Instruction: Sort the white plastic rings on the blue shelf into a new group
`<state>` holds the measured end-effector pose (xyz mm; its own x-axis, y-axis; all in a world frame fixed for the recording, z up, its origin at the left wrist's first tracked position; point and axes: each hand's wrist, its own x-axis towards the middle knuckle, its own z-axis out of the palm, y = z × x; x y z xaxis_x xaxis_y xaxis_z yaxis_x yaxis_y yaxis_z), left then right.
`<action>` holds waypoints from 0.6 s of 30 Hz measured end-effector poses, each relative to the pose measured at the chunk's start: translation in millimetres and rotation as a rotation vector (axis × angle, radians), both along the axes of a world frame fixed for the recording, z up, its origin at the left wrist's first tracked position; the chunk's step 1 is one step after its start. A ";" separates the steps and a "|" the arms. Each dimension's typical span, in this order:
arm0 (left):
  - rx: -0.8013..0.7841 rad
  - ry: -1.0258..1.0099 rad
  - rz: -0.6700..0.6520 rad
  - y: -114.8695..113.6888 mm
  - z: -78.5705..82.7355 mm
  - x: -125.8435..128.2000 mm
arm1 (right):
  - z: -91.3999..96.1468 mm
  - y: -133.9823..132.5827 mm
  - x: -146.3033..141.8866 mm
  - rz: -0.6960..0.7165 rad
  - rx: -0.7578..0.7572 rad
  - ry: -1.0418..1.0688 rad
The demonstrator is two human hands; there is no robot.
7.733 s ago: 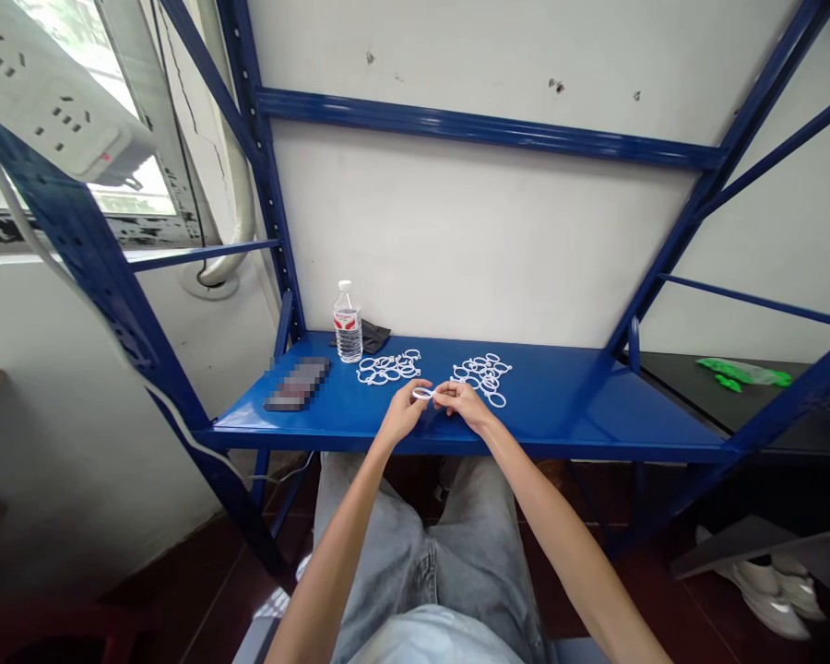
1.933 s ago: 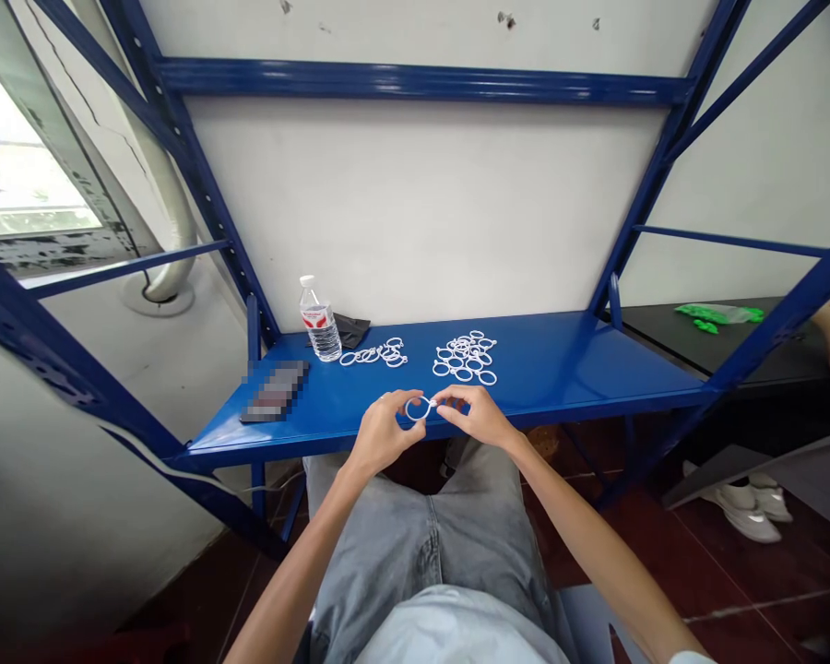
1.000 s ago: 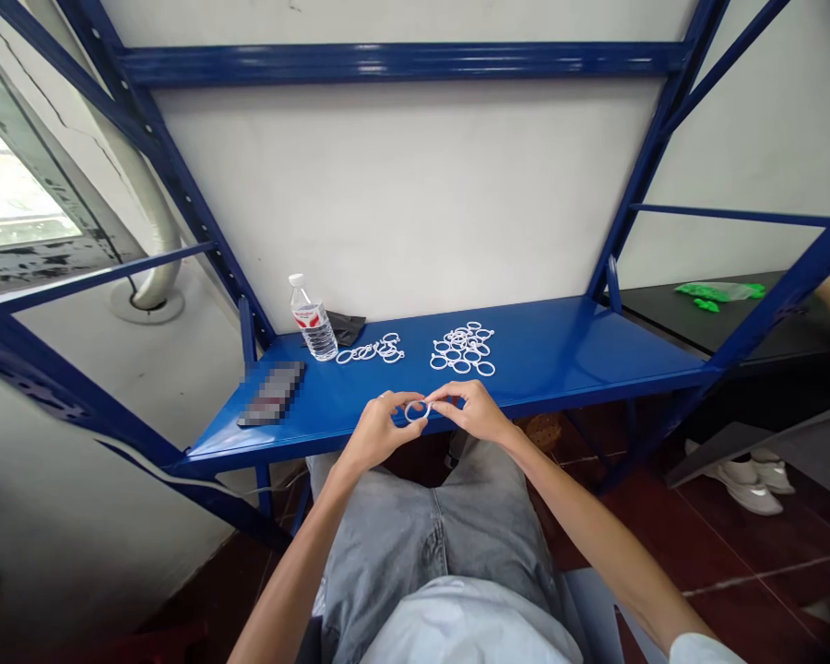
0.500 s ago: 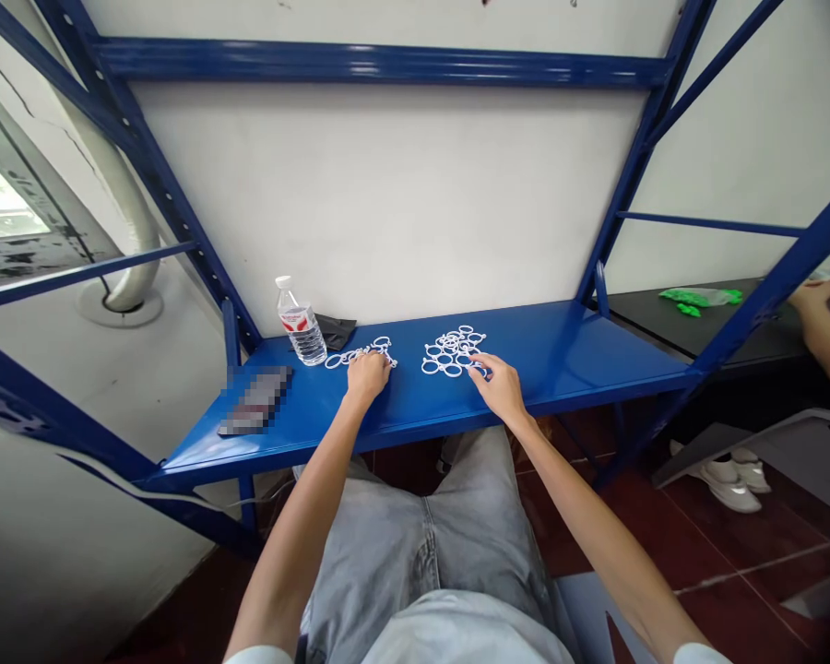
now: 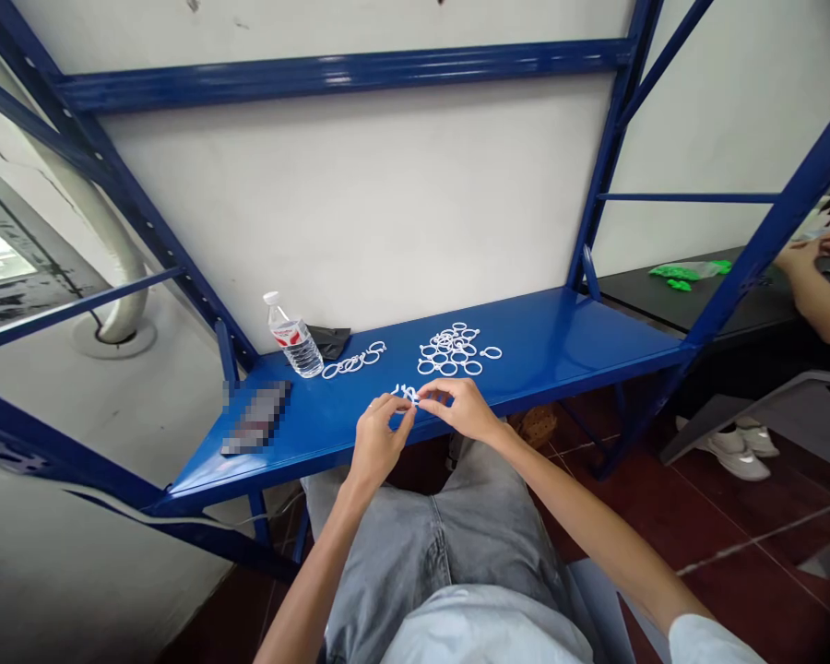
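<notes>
A person's left hand (image 5: 379,441) and right hand (image 5: 468,408) pinched white rings (image 5: 410,395) near the front edge of a blue table (image 5: 532,343). Beyond lay a row of rings (image 5: 352,365) and a larger ring cluster (image 5: 452,345), with a water bottle (image 5: 296,338) at left and another person's forearm (image 5: 817,300) at far right.

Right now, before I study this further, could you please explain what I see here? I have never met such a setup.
There is no machine: a person works with bare hands, the left hand and the right hand. The camera sits on this person's head, looking forward and down. Between the fingertips are some white ring pieces; how many is unclear. On the blue tabletop lie a smaller ring group and a larger ring group, with a water bottle and a dark, blurred flat object on the left. The forearm at far right belongs to someone else.
</notes>
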<state>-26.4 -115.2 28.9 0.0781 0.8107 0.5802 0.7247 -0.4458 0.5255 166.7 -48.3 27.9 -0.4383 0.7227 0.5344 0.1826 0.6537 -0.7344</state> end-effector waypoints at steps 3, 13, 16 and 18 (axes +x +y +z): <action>0.005 0.053 0.017 -1.2 -3.0 0.3 | 0.4 -5.0 -2.3 0.025 0.035 0.000; -0.034 0.022 0.071 0.7 -4.0 -8.9 | 1.6 -2.7 3.0 -0.031 0.159 -0.072; -0.111 -0.010 0.058 0.8 -1.5 -12.3 | 6.2 -4.9 5.2 0.012 0.126 -0.042; -0.170 -0.019 -0.002 -0.6 1.3 -13.0 | 9.2 -7.2 5.4 0.057 0.086 -0.018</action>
<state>-39.4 -115.8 30.2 0.0703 0.8974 0.4357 0.7129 -0.3507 0.6073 172.1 -55.5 37.1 -0.4875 0.6481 0.5851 0.1566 0.7241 -0.6717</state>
